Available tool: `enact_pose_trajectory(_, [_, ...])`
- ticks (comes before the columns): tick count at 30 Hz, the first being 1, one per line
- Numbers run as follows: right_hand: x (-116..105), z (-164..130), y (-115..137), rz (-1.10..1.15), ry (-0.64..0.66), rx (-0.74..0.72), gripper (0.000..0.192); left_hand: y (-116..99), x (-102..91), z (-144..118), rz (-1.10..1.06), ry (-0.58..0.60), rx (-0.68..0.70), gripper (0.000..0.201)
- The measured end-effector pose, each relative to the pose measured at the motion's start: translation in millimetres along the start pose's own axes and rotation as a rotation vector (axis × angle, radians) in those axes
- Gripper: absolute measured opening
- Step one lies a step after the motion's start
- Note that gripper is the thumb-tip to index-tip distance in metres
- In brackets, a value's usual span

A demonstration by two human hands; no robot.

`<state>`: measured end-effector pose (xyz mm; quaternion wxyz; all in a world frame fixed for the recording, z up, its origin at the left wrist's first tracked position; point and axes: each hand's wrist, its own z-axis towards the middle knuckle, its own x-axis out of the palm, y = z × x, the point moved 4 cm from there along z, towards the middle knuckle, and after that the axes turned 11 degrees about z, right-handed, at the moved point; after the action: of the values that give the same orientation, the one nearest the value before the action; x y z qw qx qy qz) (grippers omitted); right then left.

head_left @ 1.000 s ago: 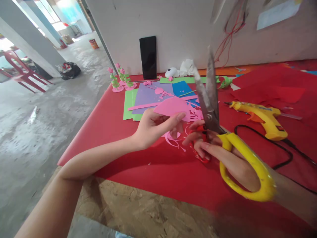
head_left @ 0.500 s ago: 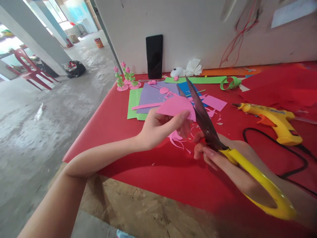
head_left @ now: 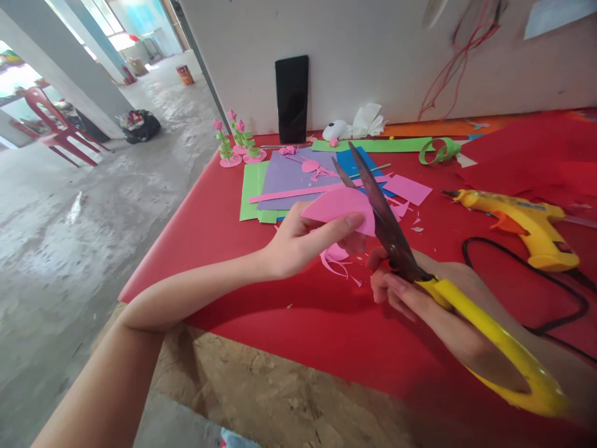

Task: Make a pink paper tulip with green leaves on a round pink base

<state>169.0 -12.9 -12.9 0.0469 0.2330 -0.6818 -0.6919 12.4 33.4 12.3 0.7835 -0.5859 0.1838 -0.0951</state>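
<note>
My left hand [head_left: 308,239] pinches a pink piece of paper [head_left: 342,204] with a rounded edge, thumb on top and fingers beneath. My right hand [head_left: 433,298] grips a pair of scissors [head_left: 396,242] with yellow handles. Its dark blades are parted and point up and away, close against the right edge of the pink paper; whether they touch it I cannot tell. Under the hands lie curled pink paper scraps [head_left: 336,258]. Behind them are a purple sheet [head_left: 284,177], green sheets [head_left: 252,193], a blue sheet [head_left: 357,163] and a long pink strip [head_left: 298,193].
A yellow glue gun [head_left: 522,221] with a black cord rests on the red tabletop [head_left: 289,336] at right. Small pink paper flowers [head_left: 228,146] stand at the back left. A black phone [head_left: 292,99] leans on the wall, near a green strip [head_left: 373,145] and a green paper coil [head_left: 438,151].
The view has shifted slightly. The pink paper is tilted a little more downward at its right side, beside the still-parted scissor blades. Both hands keep their holds.
</note>
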Motion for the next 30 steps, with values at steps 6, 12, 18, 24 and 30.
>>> enact_pose_trajectory(6, [0, -1, 1, 0.011, -0.023, 0.009, 0.037, 0, -1.6, 1, -0.040, 0.021, -0.014, 0.039])
enact_pose_trajectory(12, [-1, 0, 3, -0.024, -0.038, -0.029, 0.041, -2, -2.1, 2, -0.054, 0.027, 0.006, 0.035])
enact_pose_trajectory(18, [-3, 1, 2, -0.036, -0.020, -0.026, 0.045, -3, -3.5, 3, -0.073, 0.049, -0.012, 0.040])
enact_pose_trajectory(24, [-3, -1, 7, -0.067, -0.045, -0.057, 0.034, -1, -8.2, 5, -0.061, 0.042, -0.042, 0.034])
enact_pose_trajectory(30, [-3, 0, 6, -0.075, -0.060, -0.023, 0.033, -2, -13.7, 12, 0.002, 0.085, -0.004, 0.052])
